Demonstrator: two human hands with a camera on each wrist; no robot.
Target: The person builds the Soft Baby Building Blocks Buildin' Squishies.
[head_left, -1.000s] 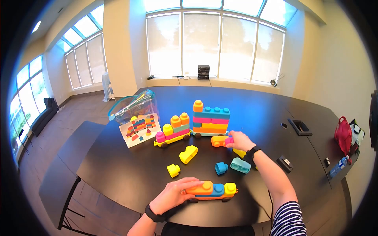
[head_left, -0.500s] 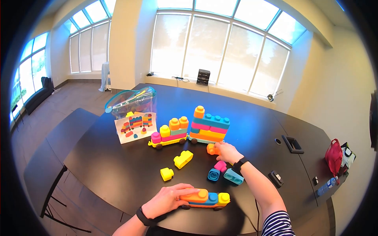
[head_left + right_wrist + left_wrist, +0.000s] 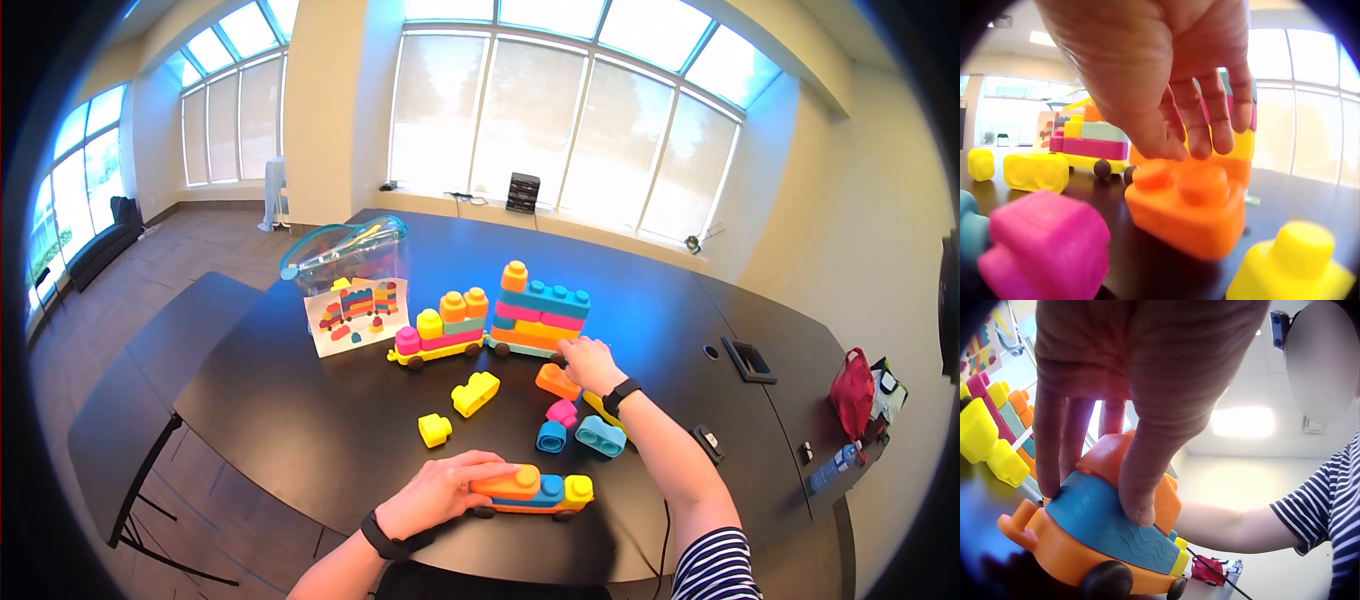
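Note:
My left hand [image 3: 435, 495] grips a toy train car with an orange wheeled base [image 3: 1072, 550]. Its thumb presses on the car's blue block [image 3: 1104, 519], just below an orange block [image 3: 515, 482]; a yellow block [image 3: 578, 488] sits at the far end. My right hand [image 3: 592, 366] hovers beyond a loose orange block [image 3: 1188, 200], its thumb and relaxed fingers apart and nothing between them. A tall stacked car [image 3: 540, 315] stands right by those fingertips. Nearer lie a pink block [image 3: 562, 413], a blue block [image 3: 551, 436] and a teal block [image 3: 600, 436].
A yellow-based car [image 3: 440, 343] stands joined to the tall one. Loose yellow blocks [image 3: 475, 393] lie left of centre. A picture sheet [image 3: 358, 318] leans on a clear bag [image 3: 375, 250]. A water bottle [image 3: 833, 468] and red bag [image 3: 850, 393] are at the right.
My right hand put the pink block down by the blue one, went to the loose orange block, and is now off it, closer to the tall car. My left hand keeps its grip.

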